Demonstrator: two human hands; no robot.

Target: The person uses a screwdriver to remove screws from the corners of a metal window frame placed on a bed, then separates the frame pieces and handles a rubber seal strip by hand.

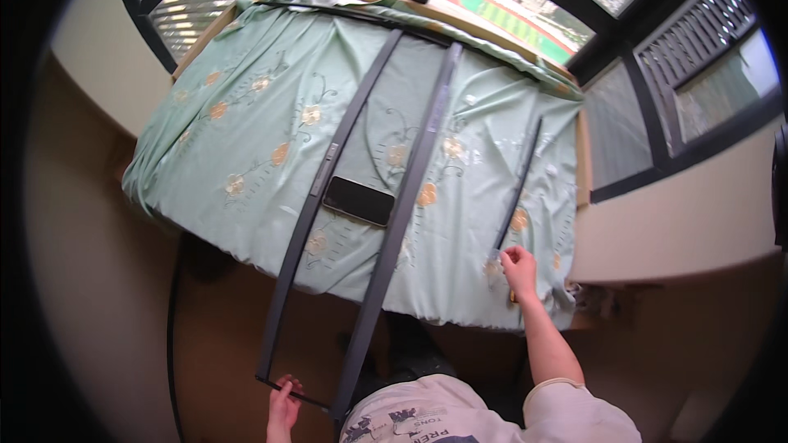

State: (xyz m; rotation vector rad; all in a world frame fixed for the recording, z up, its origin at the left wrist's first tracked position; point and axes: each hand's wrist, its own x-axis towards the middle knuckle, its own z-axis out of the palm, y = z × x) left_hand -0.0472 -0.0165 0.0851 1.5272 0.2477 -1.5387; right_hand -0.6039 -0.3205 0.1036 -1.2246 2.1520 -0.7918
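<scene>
A long, narrow dark grey window screen frame [410, 166] stretches from the far side of the cloth toward me, its near end sticking out past the edge. The cloth inside the frame looks slightly darker, as if through mesh. My left hand [283, 407] is closed on the thin bar at the frame's near end, by its left corner. Off to the right, my right hand [519, 269] pinches at the near end of a thin, slightly curved dark strip [520, 184]; the fingertips hide the exact grip. Something small and orange [514, 297] shows just below that hand.
A black phone [359, 200] lies between the frame's long sides. Pale green floral cloth [205, 197] covers the raised surface beneath, with a wooden edge [584, 156] around it. Dark-framed windows [607, 25] enclose the far side and corners. My body is close to the near edge.
</scene>
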